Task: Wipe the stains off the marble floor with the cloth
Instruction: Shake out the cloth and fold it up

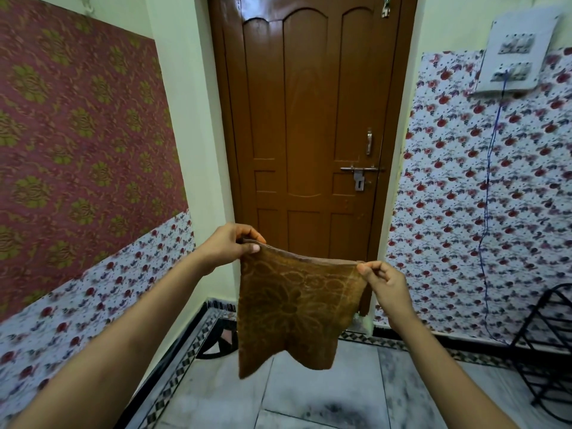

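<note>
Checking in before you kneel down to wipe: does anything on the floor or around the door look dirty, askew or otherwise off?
Yes: dark grey smudges mark the marble floor just below the hanging brown cloth, which both hands hold up off the floor by its top corners. A blue wire dangles loose from the switchboard.

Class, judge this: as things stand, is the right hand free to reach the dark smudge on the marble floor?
Probably not yet: the right hand and left hand both pinch the brown patterned cloth, held up well above the dark smudge.
</note>
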Available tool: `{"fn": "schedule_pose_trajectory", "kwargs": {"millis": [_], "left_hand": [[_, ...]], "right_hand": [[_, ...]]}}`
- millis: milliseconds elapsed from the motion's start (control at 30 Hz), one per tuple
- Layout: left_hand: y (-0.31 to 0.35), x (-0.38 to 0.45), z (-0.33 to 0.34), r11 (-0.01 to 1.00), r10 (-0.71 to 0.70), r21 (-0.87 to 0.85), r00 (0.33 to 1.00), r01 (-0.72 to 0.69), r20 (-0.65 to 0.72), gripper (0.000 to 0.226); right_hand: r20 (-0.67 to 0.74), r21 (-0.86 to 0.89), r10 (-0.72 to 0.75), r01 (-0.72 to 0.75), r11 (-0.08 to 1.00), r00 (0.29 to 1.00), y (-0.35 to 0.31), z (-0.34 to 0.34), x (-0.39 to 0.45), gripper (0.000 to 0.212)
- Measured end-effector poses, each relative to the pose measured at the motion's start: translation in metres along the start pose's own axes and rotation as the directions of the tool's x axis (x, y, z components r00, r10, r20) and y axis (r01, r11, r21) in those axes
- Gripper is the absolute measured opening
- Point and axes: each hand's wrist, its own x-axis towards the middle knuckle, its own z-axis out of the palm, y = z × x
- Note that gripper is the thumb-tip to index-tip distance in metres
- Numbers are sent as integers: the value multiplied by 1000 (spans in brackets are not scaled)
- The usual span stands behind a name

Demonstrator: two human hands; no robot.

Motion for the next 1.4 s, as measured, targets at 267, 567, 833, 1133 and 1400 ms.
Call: {"fn": "schedule_pose_trajectory", "kwargs": {"millis": [267,567,833,1133,1400], "left_hand": [[0,-7,-3,999,24,-32,999,-23,45,10],[3,-14,-5,996,63,-58,998,-64,-16,11],[10,-18,-17,996,44,74,999,-43,-17,11],[4,-25,-23,983,-12,182,997,-3,82,20],[21,-15,-17,934,181,313,984,-174,8,29]], "right_hand": [[62,158,37,-47,986,997,-4,1,-4,8],[301,132,215,-264,955,929,8,13,-20,10],[90,176,248,-261,949,964,23,30,-39,6],[328,54,169,-197,979,929,-26,-1,1,13],[742,138,59,-239,961,667,-58,8,-5,41]]}}
